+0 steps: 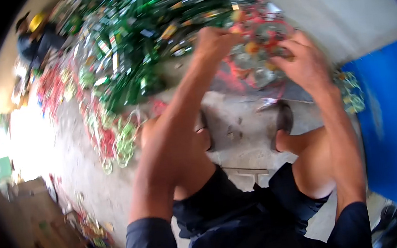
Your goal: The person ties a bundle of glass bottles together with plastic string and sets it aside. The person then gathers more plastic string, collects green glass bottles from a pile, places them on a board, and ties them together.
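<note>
Presently, my left hand (216, 42) is curled beside the clear glass (263, 75); blur hides whether it holds anything. My right hand (304, 59), fingers partly bent, is at the opposite side; its hold I cannot confirm. The glass lies between both. Green bottles (131, 85) lie left of my grip, a blue sheet (394, 122) right.

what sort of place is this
Probably a bottle-sorting or recycling workspace: a big heap of green bottles, tangles of red and pale-green strips beside it, and a bare, concrete-looking floor.
</note>
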Demonstrator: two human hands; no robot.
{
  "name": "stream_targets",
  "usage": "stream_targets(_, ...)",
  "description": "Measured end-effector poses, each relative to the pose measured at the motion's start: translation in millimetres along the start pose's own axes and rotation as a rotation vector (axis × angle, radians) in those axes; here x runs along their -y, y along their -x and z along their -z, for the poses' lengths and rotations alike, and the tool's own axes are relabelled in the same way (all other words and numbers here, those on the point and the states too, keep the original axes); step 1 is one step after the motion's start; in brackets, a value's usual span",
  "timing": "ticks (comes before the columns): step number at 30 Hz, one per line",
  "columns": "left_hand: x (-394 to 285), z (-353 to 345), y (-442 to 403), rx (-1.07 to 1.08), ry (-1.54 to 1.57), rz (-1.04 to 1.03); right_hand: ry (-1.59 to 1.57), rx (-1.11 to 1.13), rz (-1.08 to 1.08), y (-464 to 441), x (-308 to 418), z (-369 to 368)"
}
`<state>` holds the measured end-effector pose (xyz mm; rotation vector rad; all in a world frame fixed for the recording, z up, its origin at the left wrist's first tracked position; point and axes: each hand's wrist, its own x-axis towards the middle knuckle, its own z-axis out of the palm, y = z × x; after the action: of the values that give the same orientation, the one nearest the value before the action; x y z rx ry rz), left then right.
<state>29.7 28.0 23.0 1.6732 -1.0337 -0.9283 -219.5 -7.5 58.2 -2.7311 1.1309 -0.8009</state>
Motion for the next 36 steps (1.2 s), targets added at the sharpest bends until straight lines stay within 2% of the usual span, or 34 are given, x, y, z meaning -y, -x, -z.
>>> stream_targets(4,1,-7,-7,-0.067,-0.133,0.031,-0.05,0.088,-0.025,0,-9,-13)
stream_targets(6,8,-13,-16,-0.061,-0.081,0.008,-0.036,0.126,0.006,-1,-4,-11)
stream_targets(8,3,-11,-12,-0.049,-0.093,0.075,-0.055,0.179,-0.022,-1,1,-8)
stream_targets(14,6,-18,-17,-0.096,-0.078,0.135,0.045,0.131,0.043,1,-3,-18)
stream_targets(17,6,-19,-15,-0.098,-0.112,0.149,0.065,0.272,-0.093,-3,10,-12)
stream_targets(20,7,-15,-14,-0.052,-0.07,0.092,-0.035,0.222,-0.129,-1,7,-20)
stream_targets(21,7,-16,-15,-0.059,-0.144,0.063,-0.063,0.193,-0.101,0,1,-26)
stream_targets(27,12,-15,0,-0.047,0.121,-0.09,0.022,0.136,-0.15,2,2,-22)
stream_targets(33,2,-14,12,0.035,0.11,-0.034,0.033,0.221,-0.155,-5,-2,-7)
stream_targets(36,-1,-20,18,0.04,0.121,-0.062,0.008,0.158,-0.09,-3,-20,-7)
